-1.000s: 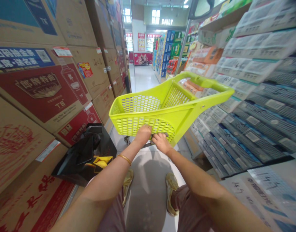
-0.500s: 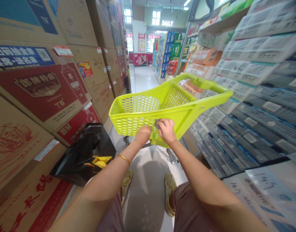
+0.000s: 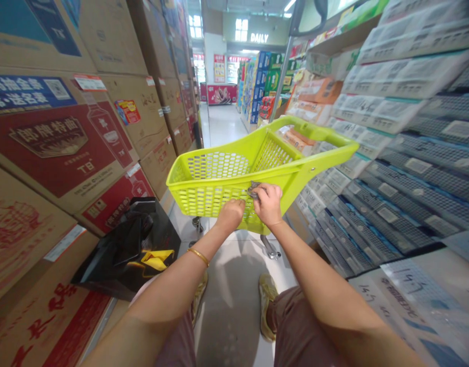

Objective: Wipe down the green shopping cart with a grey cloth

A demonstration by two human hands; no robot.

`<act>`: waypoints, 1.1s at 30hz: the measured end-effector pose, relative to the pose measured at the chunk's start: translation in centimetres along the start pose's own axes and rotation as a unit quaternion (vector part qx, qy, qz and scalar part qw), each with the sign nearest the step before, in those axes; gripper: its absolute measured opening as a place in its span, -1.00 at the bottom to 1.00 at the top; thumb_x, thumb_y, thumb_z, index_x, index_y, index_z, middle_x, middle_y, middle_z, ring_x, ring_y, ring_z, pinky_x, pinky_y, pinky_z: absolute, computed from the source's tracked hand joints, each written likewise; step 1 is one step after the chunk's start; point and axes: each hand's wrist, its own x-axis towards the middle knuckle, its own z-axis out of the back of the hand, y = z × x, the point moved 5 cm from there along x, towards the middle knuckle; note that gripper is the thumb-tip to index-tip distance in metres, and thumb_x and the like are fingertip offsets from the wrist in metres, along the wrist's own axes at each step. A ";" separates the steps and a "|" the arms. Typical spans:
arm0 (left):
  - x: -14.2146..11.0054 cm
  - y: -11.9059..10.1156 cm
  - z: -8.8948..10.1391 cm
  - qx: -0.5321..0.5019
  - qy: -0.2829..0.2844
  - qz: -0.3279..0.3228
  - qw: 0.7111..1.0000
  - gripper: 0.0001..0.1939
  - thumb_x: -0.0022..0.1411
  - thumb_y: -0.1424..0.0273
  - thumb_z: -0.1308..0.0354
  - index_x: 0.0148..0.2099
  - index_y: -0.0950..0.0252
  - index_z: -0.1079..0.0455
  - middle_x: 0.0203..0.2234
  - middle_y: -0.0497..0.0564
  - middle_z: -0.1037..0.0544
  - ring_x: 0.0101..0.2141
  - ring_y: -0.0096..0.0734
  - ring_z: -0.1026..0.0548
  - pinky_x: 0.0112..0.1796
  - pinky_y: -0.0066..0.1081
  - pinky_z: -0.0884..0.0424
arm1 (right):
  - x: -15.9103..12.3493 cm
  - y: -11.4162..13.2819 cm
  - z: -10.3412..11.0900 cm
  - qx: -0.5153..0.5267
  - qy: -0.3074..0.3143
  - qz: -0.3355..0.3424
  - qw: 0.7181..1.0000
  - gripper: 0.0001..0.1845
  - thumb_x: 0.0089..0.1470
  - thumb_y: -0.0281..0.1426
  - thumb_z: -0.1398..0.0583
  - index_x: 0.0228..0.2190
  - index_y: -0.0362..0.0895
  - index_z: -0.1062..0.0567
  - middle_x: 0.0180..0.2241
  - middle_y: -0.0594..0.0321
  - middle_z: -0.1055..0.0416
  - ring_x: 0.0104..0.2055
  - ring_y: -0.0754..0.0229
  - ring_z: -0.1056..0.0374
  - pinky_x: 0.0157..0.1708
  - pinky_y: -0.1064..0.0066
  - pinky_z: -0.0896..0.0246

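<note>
A lime-green shopping cart (image 3: 288, 176) stands sideways before me, its slotted basket to the left and its handle to the right. My right hand (image 3: 268, 202) is closed on a crumpled grey cloth (image 3: 253, 190) and presses it to the side of the basket, near the last slots. Close beside it, my left hand (image 3: 232, 214) has its fingers curled at the lower slotted wall. Whether those fingers grip the basket's edge or something small is hidden. Inside the basket I see no goods.
Stacked cartons (image 3: 47, 137) wall the left side. A black bag (image 3: 127, 250) with a yellow cloth (image 3: 156, 259) in it stands near my left forearm. Packs of paper goods (image 3: 395, 112) and dark packages (image 3: 372, 214) rise on the right. A metal post (image 3: 282, 76) stands behind the cart.
The view has shifted slightly, so the cart and shelves sit a little further left. My right hand with the cloth has moved slightly right and up along the basket side.
</note>
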 end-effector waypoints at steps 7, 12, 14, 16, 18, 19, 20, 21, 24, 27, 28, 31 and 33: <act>1.1 -0.6 -0.5 -0.009 0.030 0.044 0.999 -0.73 0.22 0.57 0.12 -0.13 0.47 -0.36 -0.28 0.22 -0.49 -0.21 -0.21 -0.43 -0.18 -0.30 -0.32 | -0.2 -0.2 -1.4 -0.027 0.070 -0.005 0.997 -0.69 0.03 -0.46 -0.06 -0.17 -0.07 -0.46 -0.10 0.08 -0.28 -0.07 0.01 -0.03 -0.12 0.22 0.08; 1.7 -0.4 -0.6 -0.024 0.040 0.053 0.998 -0.72 0.20 0.57 0.13 -0.22 0.50 -0.42 -0.32 0.28 -0.49 -0.23 -0.15 -0.44 -0.20 -0.26 -0.32 | -1.0 -0.3 -2.8 -0.041 0.100 0.016 0.994 -0.72 0.08 -0.43 -0.05 -0.19 -0.06 -0.47 -0.11 0.10 -0.31 -0.13 0.04 -0.04 -0.17 0.23 0.10; 1.8 -0.3 -0.7 -0.023 0.048 0.042 0.998 -0.72 0.19 0.58 0.12 -0.25 0.49 -0.42 -0.31 0.28 -0.50 -0.23 -0.15 -0.44 -0.18 -0.25 -0.32 | -1.5 -0.2 -3.3 -0.045 0.116 0.041 0.991 -0.73 0.11 -0.42 -0.03 -0.21 -0.07 -0.47 -0.12 0.11 -0.32 -0.14 0.06 -0.06 -0.18 0.24 0.11; 1.7 -0.2 -0.8 -0.020 0.052 0.032 0.998 -0.73 0.19 0.60 0.12 -0.24 0.48 -0.41 -0.31 0.26 -0.50 -0.22 -0.17 -0.44 -0.17 -0.26 -0.32 | -2.1 0.0 -3.8 -0.051 0.132 0.064 0.988 -0.74 0.12 -0.41 -0.03 -0.21 -0.09 -0.47 -0.12 0.11 -0.34 -0.13 0.06 -0.06 -0.17 0.25 0.12; 1.6 -0.1 -0.7 -0.019 0.048 0.025 0.998 -0.73 0.20 0.60 0.13 -0.21 0.48 -0.40 -0.30 0.25 -0.49 -0.21 -0.19 -0.44 -0.16 -0.27 -0.32 | -2.8 0.0 -4.3 -0.057 0.146 0.073 0.985 -0.74 0.13 -0.42 -0.03 -0.20 -0.11 -0.47 -0.11 0.10 -0.34 -0.12 0.06 -0.07 -0.16 0.25 0.11; 1.5 -0.1 -0.6 -0.020 0.044 0.023 0.999 -0.73 0.21 0.60 0.14 -0.19 0.48 -0.39 -0.30 0.24 -0.49 -0.21 -0.20 -0.43 -0.15 -0.27 -0.32 | -3.2 0.0 -4.6 -0.059 0.155 0.075 0.983 -0.75 0.13 -0.43 -0.03 -0.20 -0.12 -0.46 -0.10 0.10 -0.34 -0.12 0.06 -0.07 -0.16 0.25 0.11; 1.4 -0.1 -0.6 -0.020 0.042 0.023 0.999 -0.73 0.22 0.60 0.15 -0.18 0.47 -0.38 -0.30 0.23 -0.48 -0.20 -0.21 -0.43 -0.15 -0.27 -0.32 | -3.6 0.0 -5.0 -0.059 0.169 0.079 0.981 -0.75 0.12 -0.43 -0.03 -0.21 -0.12 -0.46 -0.10 0.09 -0.34 -0.11 0.06 -0.07 -0.16 0.25 0.10; 1.4 0.0 -0.5 -0.021 0.041 0.025 0.999 -0.73 0.23 0.59 0.15 -0.17 0.47 -0.37 -0.29 0.22 -0.48 -0.20 -0.21 -0.43 -0.14 -0.28 -0.32 | -4.0 0.1 -5.4 -0.057 0.185 0.087 0.977 -0.76 0.13 -0.44 -0.03 -0.22 -0.11 -0.46 -0.10 0.09 -0.34 -0.11 0.06 -0.07 -0.17 0.25 0.09; 1.3 0.2 -0.4 -0.016 0.050 0.037 0.998 -0.75 0.23 0.59 0.14 -0.17 0.46 -0.36 -0.28 0.21 -0.48 -0.19 -0.23 -0.43 -0.13 -0.29 -0.32 | -4.9 0.5 -6.2 -0.053 0.225 0.113 0.966 -0.75 0.13 -0.44 -0.03 -0.22 -0.09 -0.46 -0.11 0.09 -0.34 -0.12 0.07 -0.07 -0.19 0.26 0.08; 1.3 0.3 -0.4 -0.005 0.057 0.045 0.997 -0.75 0.23 0.59 0.13 -0.17 0.46 -0.36 -0.29 0.21 -0.48 -0.20 -0.23 -0.43 -0.14 -0.30 -0.32 | -4.7 0.8 -6.1 -0.048 0.232 0.125 0.963 -0.74 0.13 -0.46 -0.01 -0.23 -0.10 -0.47 -0.13 0.09 -0.35 -0.15 0.07 -0.07 -0.20 0.27 0.08; 1.3 0.4 -0.4 -0.007 0.056 0.044 0.997 -0.75 0.23 0.59 0.14 -0.17 0.46 -0.36 -0.29 0.21 -0.48 -0.20 -0.23 -0.44 -0.15 -0.30 -0.33 | -4.4 0.8 -5.8 -0.045 0.227 0.123 0.965 -0.75 0.12 -0.46 -0.02 -0.25 -0.11 -0.47 -0.15 0.09 -0.36 -0.16 0.07 -0.07 -0.21 0.27 0.08; 1.3 0.5 -0.4 -0.020 0.044 0.041 0.998 -0.74 0.22 0.61 0.15 -0.17 0.46 -0.36 -0.28 0.22 -0.48 -0.20 -0.23 -0.43 -0.15 -0.30 -0.32 | -2.7 0.5 -4.2 -0.033 0.184 0.097 0.978 -0.76 0.09 -0.46 -0.04 -0.25 -0.11 -0.48 -0.17 0.10 -0.35 -0.16 0.07 -0.06 -0.20 0.27 0.10; 1.3 0.6 -0.4 -0.027 0.044 0.042 0.998 -0.72 0.20 0.64 0.15 -0.18 0.46 -0.37 -0.28 0.22 -0.48 -0.20 -0.24 -0.43 -0.15 -0.31 -0.32 | -1.4 0.2 -3.0 -0.031 0.137 0.064 0.988 -0.75 0.09 -0.45 -0.04 -0.24 -0.10 -0.48 -0.15 0.11 -0.33 -0.14 0.06 -0.05 -0.19 0.26 0.10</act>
